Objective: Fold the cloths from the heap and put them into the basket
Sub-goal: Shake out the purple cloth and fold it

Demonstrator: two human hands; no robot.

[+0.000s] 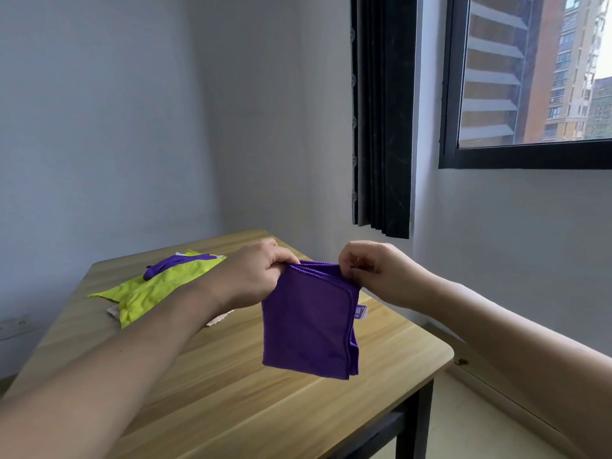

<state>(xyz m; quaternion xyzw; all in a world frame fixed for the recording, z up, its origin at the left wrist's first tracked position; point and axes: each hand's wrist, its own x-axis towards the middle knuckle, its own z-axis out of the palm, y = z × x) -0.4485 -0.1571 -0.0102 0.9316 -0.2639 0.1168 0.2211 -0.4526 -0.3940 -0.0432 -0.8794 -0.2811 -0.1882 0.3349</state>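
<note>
Two hands [255,276] [374,270] pinching purple cloth [308,326]

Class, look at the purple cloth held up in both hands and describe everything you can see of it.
The purple cloth is a soft, finely ribbed fabric, already folded into layers that show along its right edge, where a small white label sticks out. It hangs roughly square in the air above the wooden table, touching nothing below. The left hand and right hand pinch its top corners.

left hand [255,276], right hand [371,273] raised (both pinching)
</note>
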